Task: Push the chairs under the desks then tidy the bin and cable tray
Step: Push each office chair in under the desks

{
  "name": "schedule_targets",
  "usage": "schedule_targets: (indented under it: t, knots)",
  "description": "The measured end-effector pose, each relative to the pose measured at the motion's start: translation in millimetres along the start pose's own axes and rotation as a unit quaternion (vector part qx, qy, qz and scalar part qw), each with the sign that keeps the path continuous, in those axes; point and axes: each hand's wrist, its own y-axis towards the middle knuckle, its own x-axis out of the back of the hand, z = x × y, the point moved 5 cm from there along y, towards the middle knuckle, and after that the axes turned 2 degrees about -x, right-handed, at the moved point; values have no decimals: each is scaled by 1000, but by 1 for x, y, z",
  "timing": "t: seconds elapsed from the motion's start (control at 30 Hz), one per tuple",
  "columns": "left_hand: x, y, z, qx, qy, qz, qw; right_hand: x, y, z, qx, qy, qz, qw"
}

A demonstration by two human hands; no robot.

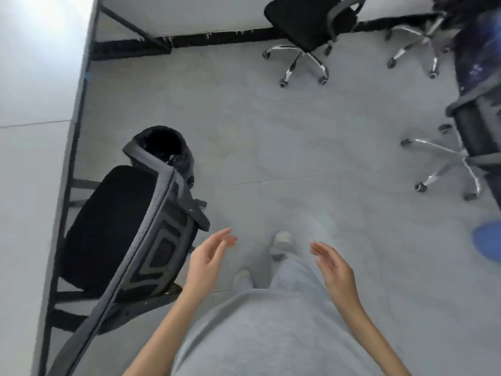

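The left hand (208,256) is held out in front of the person with its fingers loose and a little spread. It holds nothing. The right hand (334,267) is the same, with fingers straight and relaxed, and it holds nothing too. The two hands are apart, with the person's grey trousers and pale shoes between and below them.

Just beside the left hand, on its outer side, is the black office chair with a grey plastic back frame (127,232). The hand is near the chair's back but does not touch it. The chair's seat sits partly under the edge of the white desk with a black metal frame (32,131), which is further out on that side. Beyond the chair's top stands the round black bin (165,147), close against the chair.

Far ahead of the hands is a second black chair with a shiny star base (303,31). Out past the right hand, well apart from it, is a third dark chair with a shiny star base (471,139).

I think the chair step is the one going on. The near chair looks mostly in. Next, the hands likely need to reach one of the far chairs, take its back, and roll it to a desk.
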Motion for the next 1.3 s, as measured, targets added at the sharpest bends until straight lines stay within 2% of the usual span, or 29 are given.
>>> schedule_targets:
  t: [0.13,0.2,0.33,0.4,0.63,0.83,1.0,1.13,1.3]
  knots:
    - [-58,61,-56,-80,42,113,989,48,-3,-19,-40,81,-132,987]
    - [-95,91,-80,-91,55,169,980,70,8,-26,-55,110,-183,975]
    - [-167,147,-115,-90,73,234,965,114,66,-24,-62,131,-207,967]
    - [-197,173,-127,-79,81,241,964,148,113,-4,-49,131,-208,968]
    - [-257,249,-171,-25,58,164,984,259,273,121,40,112,-158,980]
    - [-316,353,-215,-12,54,130,990,338,393,176,73,119,-187,972]
    - [-405,482,-276,-38,55,176,982,390,487,180,27,106,-200,974]
    - [-476,593,-369,-81,55,200,975,429,543,191,-16,124,-224,967]
    - [-568,694,-487,-154,79,261,950,489,615,223,-40,146,-247,957]
